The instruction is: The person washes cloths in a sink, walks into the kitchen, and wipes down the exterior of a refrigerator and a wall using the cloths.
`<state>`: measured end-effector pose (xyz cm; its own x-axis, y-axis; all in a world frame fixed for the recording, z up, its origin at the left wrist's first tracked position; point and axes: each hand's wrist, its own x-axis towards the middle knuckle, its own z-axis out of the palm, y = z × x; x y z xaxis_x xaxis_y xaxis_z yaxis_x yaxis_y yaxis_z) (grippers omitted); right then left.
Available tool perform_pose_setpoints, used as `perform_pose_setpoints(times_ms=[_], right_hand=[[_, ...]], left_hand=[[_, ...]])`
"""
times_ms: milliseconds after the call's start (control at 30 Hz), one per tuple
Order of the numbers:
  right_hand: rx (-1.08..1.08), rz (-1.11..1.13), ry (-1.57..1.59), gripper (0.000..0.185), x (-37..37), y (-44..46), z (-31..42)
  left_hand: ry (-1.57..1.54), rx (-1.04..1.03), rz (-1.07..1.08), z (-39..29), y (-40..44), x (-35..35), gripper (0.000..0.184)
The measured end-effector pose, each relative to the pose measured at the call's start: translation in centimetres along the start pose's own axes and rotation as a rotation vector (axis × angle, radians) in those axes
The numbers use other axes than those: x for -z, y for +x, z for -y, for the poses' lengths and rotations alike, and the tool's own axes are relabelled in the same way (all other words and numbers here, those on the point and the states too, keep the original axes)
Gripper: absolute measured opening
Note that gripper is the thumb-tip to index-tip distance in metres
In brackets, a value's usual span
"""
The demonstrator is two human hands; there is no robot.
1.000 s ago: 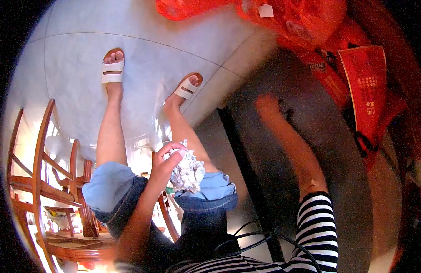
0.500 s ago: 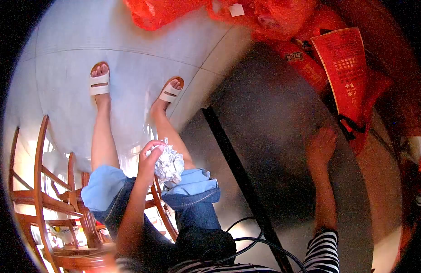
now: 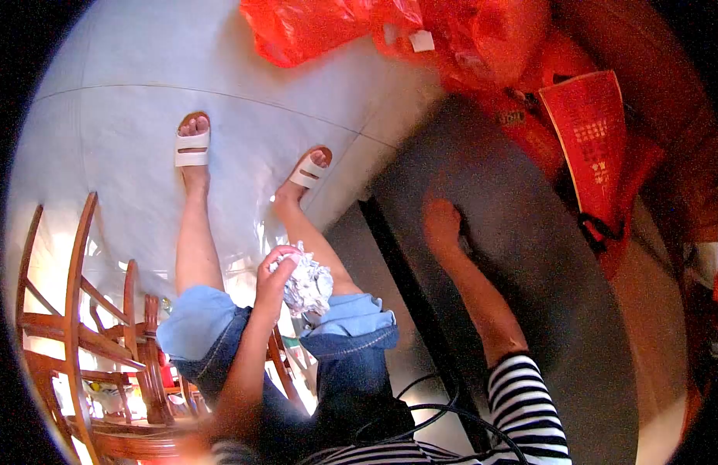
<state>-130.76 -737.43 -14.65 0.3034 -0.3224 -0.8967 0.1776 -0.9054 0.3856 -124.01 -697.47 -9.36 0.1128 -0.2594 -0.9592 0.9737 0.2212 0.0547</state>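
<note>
My left hand [image 3: 274,283] is closed around a crumpled wad of white paper or tissue [image 3: 307,285], held above my lap near the knees. The wad bulges out on the right side of the fingers. Over the dark grey flat surface [image 3: 529,271], my right hand [image 3: 444,223] reaches forward, its fingers curled and seeming to touch that surface. Dim light and blur hide whether anything is inside the right hand. A black edge strip [image 3: 405,283] runs along the near side of the dark surface.
Wooden chairs [image 3: 76,310] stand at the left. Red plastic bags [image 3: 312,31] lie ahead, and a red printed bag [image 3: 588,132] hangs or lies at the far right. A black cable [image 3: 452,407] crosses by my waist. My sandalled feet rest on pale floor tiles [image 3: 126,70].
My right hand has swept leftward across the dark surface, toward its black edge. The left hand keeps hold of the white wad. The whole view has shifted slightly.
</note>
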Motion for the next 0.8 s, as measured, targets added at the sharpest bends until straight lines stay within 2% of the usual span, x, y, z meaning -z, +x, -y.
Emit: perform_pose_setpoints(times_ms=[67, 167, 267, 333, 367, 400, 500, 567, 600, 633, 700, 733, 767, 800], right_hand=[[-0.045, 0.007, -0.081, 0.029, 5.3, -2.7, -1.3], [0.073, 0.007, -0.254, 0.03, 13.9, -5.9, -5.9], [-0.008, -0.335, 0.229, 0.029, 15.3, -5.5, -8.6], [0.089, -0.363, 0.734, 0.027, 15.5, -5.7, -6.8], [0.138, -0.369, 0.987, 0.026, 15.9, -6.0, -5.3], [0.059, -0.172, 1.319, 0.029, 17.7, -6.8, -2.4], [0.214, 0.037, 1.678, 0.03, 19.2, -8.2, 6.0], [0.385, 0.038, 1.728, 0.032, 18.5, -9.1, 11.2], [0.394, 0.001, 1.712, 0.031, 18.3, -9.6, 13.5], [0.401, -0.035, 1.694, 0.03, 17.9, -10.1, 15.5], [0.281, -0.229, 1.384, 0.028, 17.8, -11.1, 18.6], [0.272, -0.311, 1.342, 0.028, 18.0, -11.5, 19.5], [0.263, -0.391, 1.298, 0.027, 18.5, -11.8, 20.0], [0.309, -0.194, 1.539, 0.027, 18.4, -11.9, 20.2]], left_hand=[[-0.006, 0.007, 0.01, -0.1, -0.2, 0.0, 0.014], [-0.016, 0.118, 0.039, 0.0, -0.2, 0.2, 0.015], [0.069, -0.054, 0.101, 0.3, -0.1, 0.3, 0.018], [0.122, -0.163, 0.072, -0.7, -0.3, -0.4, 0.021], [0.062, -0.144, 0.069, -0.7, 0.0, -0.5, 0.023], [-0.003, -0.116, 0.068, -0.5, 0.3, -0.8, 0.025], [-0.152, -0.039, 0.149, -0.6, 0.2, -1.0, 0.036], [-0.245, -0.058, 0.197, -0.9, 0.2, -0.9, 0.041], [-0.198, -0.027, 0.213, -0.7, 0.1, -0.5, 0.057], [-0.128, -0.06, 0.194, -0.5, 0.2, -0.5, 0.061], [0.012, -0.115, 0.163, -0.1, -0.2, -0.7, 0.071], [0.045, -0.105, 0.193, -0.3, -0.2, -0.7, 0.08], [-0.016, -0.096, 0.178, -0.1, 0.1, -0.7, 0.072], [-0.008, -0.081, 0.15, -0.1, 0.1, -0.4, 0.068]])
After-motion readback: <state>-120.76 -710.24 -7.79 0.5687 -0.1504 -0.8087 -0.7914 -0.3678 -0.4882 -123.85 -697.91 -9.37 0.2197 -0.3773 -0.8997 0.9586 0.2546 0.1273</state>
